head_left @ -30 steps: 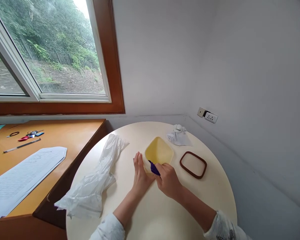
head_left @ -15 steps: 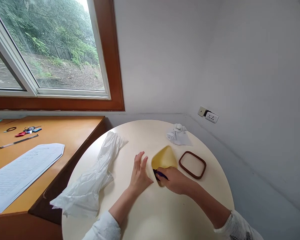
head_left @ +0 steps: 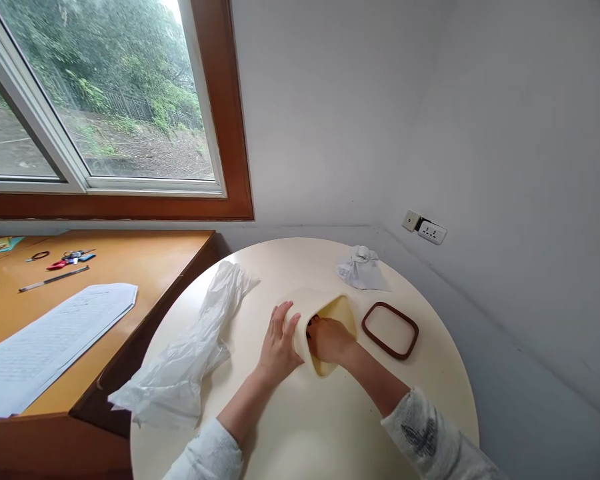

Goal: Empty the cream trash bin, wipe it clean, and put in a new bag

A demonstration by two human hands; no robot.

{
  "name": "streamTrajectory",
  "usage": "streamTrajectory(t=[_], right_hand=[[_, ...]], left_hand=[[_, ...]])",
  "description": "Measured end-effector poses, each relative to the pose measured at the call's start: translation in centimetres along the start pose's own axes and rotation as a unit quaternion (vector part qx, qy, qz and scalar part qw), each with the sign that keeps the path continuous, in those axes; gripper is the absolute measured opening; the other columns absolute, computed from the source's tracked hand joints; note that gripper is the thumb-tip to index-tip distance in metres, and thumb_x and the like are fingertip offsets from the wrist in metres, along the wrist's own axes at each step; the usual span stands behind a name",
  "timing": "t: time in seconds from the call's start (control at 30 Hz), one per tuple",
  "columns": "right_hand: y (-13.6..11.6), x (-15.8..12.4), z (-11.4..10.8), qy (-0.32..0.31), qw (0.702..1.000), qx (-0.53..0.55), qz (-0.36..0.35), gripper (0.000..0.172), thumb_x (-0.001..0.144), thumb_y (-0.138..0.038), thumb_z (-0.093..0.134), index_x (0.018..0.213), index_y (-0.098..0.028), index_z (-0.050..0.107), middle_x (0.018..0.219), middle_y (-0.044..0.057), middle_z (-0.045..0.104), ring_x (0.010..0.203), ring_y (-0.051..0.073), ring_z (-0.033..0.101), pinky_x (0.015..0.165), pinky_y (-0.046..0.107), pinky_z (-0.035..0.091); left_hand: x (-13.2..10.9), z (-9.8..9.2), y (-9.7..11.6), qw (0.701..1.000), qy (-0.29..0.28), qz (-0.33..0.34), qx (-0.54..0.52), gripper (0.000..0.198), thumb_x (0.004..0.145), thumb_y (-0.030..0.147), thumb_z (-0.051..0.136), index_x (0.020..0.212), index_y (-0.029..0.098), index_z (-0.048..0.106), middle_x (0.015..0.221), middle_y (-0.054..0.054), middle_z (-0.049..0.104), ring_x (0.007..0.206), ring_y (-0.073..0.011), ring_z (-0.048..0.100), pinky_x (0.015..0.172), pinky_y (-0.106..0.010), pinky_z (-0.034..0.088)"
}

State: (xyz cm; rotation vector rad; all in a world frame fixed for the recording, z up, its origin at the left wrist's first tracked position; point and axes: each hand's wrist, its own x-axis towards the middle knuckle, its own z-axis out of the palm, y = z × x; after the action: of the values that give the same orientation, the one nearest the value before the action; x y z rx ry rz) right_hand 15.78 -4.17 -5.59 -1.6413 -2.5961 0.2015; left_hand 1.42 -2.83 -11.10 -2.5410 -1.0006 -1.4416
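Pale and round, the table runs off the bottom of the frame, where both grey-white sleeves are cut off too. At lower centre, the left hand curves thumb and fingers around the left end of a yellow container, grasping it. That container lies tipped, mouth towards the lower right; the right hand is inside it. A dark scrap shows by its fingertips, but whether they clench or grip anything I cannot tell. Just right lies a brown ring; centre left, a crumpled plastic bag; beyond, a white knotted bundle, contents hidden. Far left, papers are cropped, their writing illegible, below an upper-left window.
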Motion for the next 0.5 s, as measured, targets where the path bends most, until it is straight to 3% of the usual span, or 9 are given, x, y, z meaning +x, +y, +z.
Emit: streamTrajectory(t=[0.07,0.13,0.23,0.33,0.43,0.5], right_hand=[[0.2,-1.0,-0.8,-0.005,0.999,-0.011,0.029,0.014,0.081,-0.019,0.052,0.083,-0.013,0.065,0.082,0.012,0.067,0.076,0.023,0.063,0.067,0.036,0.050],[0.5,-2.5,-1.7,0.006,0.999,-0.010,0.042,0.018,0.080,-0.015,0.048,0.084,-0.015,0.066,0.085,0.012,0.068,0.081,0.025,0.063,0.070,0.037,0.049],[0.8,-5.1,-2.6,0.055,0.997,0.038,0.032,0.027,0.080,-0.012,0.044,0.094,-0.020,0.065,0.097,0.008,0.067,0.096,0.022,0.060,0.086,0.038,0.045],[0.4,-7.4,-3.1,0.107,0.985,0.135,0.010,0.031,0.083,-0.013,0.041,0.104,-0.021,0.063,0.109,0.007,0.064,0.110,0.019,0.053,0.101,0.040,0.033],[-1.0,-9.4,-3.7,0.109,0.953,0.282,-0.004,0.033,0.088,-0.021,0.038,0.114,-0.023,0.059,0.119,0.005,0.059,0.119,0.017,0.045,0.107,0.042,0.023],[-1.9,-10.7,-4.2,0.093,0.909,0.407,0.008,0.033,0.090,-0.028,0.039,0.117,-0.025,0.057,0.123,0.004,0.056,0.122,0.018,0.042,0.108,0.041,0.022]], left_hand=[[0.2,-0.2,0.0,1.000,0.000,-0.019,-0.004,0.094,0.065,0.019,0.068,0.137,0.029,0.009,0.135,-0.017,0.025,0.127,-0.0332,0.029,0.096,-0.058,0.035],[0.4,-0.4,0.0,0.999,0.000,-0.036,-0.012,0.093,0.066,0.020,0.068,0.137,0.029,0.008,0.135,-0.017,0.026,0.127,-0.0329,0.030,0.095,-0.056,0.037],[0.5,-0.5,0.0,0.998,-0.002,-0.051,-0.029,0.093,0.065,0.022,0.069,0.136,0.029,0.010,0.134,-0.017,0.026,0.126,-0.0329,0.030,0.094,-0.054,0.039],[0.5,-0.5,0.1,0.997,-0.004,-0.067,-0.044,0.093,0.065,0.021,0.069,0.136,0.028,0.011,0.135,-0.016,0.025,0.126,-0.0326,0.030,0.094,-0.052,0.040],[0.3,-0.7,0.1,0.994,-0.012,-0.094,-0.057,0.095,0.065,0.023,0.070,0.137,0.027,0.009,0.135,-0.016,0.024,0.127,-0.0322,0.030,0.095,-0.051,0.039],[0.4,-1.0,0.1,0.991,-0.017,-0.113,-0.065,0.098,0.063,0.027,0.072,0.137,0.026,0.008,0.135,-0.017,0.025,0.127,-0.0329,0.029,0.096,-0.051,0.038]])
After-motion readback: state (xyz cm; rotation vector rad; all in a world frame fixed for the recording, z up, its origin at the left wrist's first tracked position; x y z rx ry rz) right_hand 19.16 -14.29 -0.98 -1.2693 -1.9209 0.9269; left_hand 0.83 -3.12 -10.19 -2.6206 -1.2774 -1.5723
